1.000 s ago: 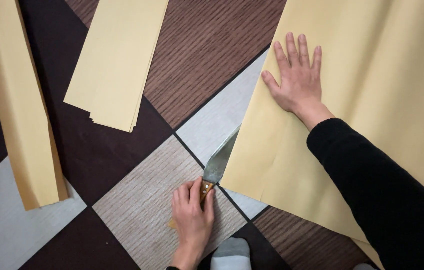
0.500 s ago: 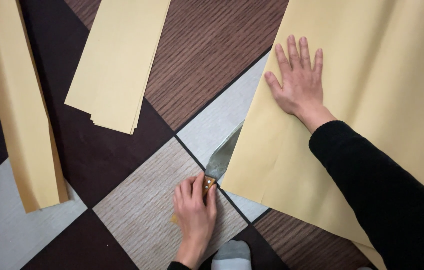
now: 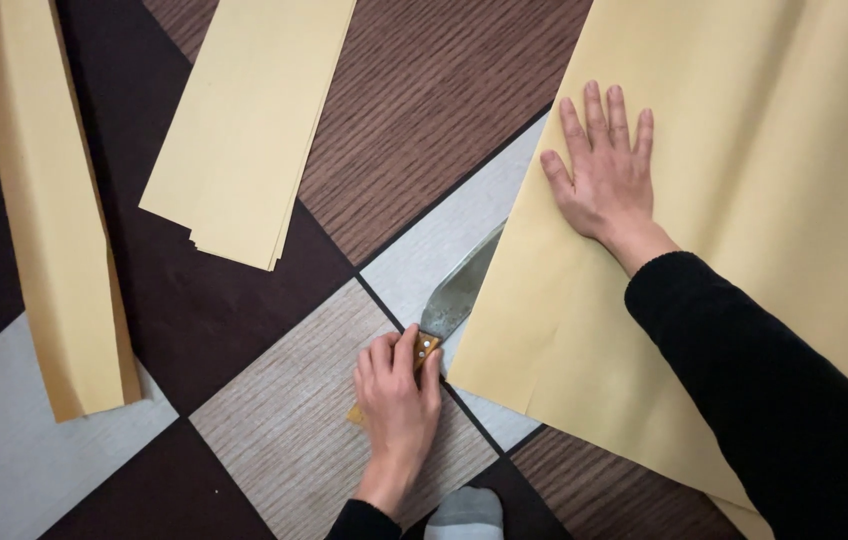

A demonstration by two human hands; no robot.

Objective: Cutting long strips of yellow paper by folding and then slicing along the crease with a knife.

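The left hand [image 3: 399, 400] gripped the wooden handle of a knife [image 3: 452, 300], whose blade ran under the left edge of the large yellow paper sheet [image 3: 744, 150]. The right hand [image 3: 604, 175] lay flat on that sheet, fingers spread. A stack of cut strips [image 3: 244, 130] lay far left.

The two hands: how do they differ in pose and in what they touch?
The left hand is curled around the wooden handle of a knife; the right hand lies flat with fingers spread on the large yellow sheet. The left is over floor tile, the right over paper. Both are bare.
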